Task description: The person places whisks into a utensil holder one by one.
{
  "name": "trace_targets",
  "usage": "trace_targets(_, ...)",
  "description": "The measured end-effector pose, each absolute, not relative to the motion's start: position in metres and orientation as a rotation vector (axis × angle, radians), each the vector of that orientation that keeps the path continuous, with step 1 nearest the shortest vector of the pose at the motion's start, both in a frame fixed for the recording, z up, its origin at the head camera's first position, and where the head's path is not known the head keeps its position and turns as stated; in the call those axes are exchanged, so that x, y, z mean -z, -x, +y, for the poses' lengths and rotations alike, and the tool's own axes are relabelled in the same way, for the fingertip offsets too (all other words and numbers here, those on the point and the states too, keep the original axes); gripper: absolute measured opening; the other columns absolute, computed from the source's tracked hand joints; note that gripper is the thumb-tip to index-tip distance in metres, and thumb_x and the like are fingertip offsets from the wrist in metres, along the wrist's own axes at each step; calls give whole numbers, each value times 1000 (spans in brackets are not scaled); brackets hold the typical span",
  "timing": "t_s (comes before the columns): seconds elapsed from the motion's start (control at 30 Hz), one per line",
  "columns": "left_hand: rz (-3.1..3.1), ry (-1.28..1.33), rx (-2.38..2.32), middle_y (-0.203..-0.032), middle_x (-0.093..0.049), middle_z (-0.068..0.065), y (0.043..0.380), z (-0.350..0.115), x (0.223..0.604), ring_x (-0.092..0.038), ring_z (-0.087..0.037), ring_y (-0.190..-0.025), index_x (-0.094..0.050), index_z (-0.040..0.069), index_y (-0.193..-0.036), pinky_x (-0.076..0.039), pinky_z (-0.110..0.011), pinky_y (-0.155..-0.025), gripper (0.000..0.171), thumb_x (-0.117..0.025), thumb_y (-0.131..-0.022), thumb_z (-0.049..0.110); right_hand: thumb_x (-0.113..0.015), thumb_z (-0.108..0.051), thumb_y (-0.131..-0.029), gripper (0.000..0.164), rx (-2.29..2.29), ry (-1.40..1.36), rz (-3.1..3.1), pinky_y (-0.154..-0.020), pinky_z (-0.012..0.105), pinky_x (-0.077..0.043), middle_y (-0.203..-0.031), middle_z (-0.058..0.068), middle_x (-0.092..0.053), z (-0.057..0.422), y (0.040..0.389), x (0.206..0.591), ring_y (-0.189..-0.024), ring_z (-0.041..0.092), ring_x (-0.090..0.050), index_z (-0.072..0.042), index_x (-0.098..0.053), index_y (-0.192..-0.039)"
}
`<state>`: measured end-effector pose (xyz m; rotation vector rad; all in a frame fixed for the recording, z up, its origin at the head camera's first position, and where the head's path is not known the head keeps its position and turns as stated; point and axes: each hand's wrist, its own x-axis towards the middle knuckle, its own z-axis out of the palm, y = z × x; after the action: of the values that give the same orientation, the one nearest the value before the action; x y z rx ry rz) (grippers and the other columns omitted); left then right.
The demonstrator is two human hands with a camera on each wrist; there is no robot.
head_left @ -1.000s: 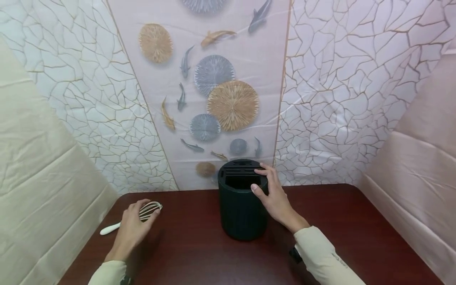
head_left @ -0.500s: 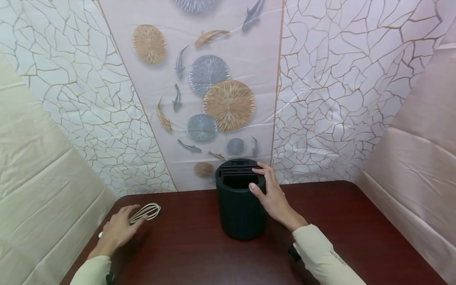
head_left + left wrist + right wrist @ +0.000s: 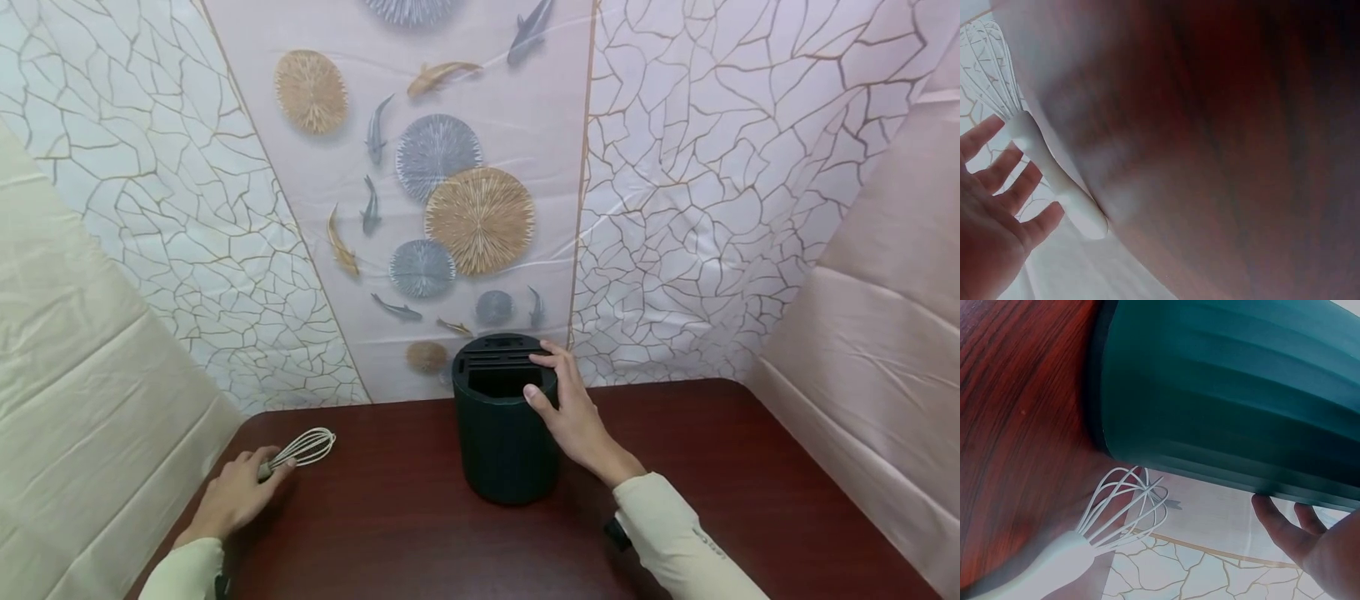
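A white-handled whisk lies at the table's left edge, its wire loops pointing away to the right. Over its handle is my left hand, thumb and fingers spread on either side. In the left wrist view the fingertips come right up to the whisk handle. My right hand holds the rim of a dark green round utensil holder on its right side, thumb toward the front. The holder stands upright, with slots at the back and a wide opening in front. The right wrist view shows another whisk beside it, hidden in the head view.
The dark red-brown table has rounded back corners. A patterned cloth backdrop hangs directly behind it. Pale cloth panels slope in on the left and on the right.
My left hand has slid back and left, from over the whisk's wires to its handle, baring the wire loops. The whisk and utensil holder stay put, and my right hand keeps its hold.
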<state>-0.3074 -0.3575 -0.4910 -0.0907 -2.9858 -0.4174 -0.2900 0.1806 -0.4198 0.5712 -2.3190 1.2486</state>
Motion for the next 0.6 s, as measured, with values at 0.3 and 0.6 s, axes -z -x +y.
trace_targets(0.3, -3036, 76, 381, -132, -59, -34, 315, -355, 492, -56, -58, -121, -57, 3, -144, -47, -75, -84, 61, -51, -108, 52, -54, -41, -108, 54, -1247, -549, -2324, -102, 82, -33, -173, 6, -21, 182, 290, 421, -153, 40, -31, -19, -41, -155)
trace_targets(0.6, -3015, 122, 269, -124, -64, -29, 312, -356, 492, -61, -55, -113, -62, 3, -137, -50, -70, -78, 40, -63, -105, 29, -54, -41, -108, 53, -1250, -548, -2327, -100, 85, -30, -172, 7, -21, 179, 291, 421, -153, 40, -31, -20, -41, -155)
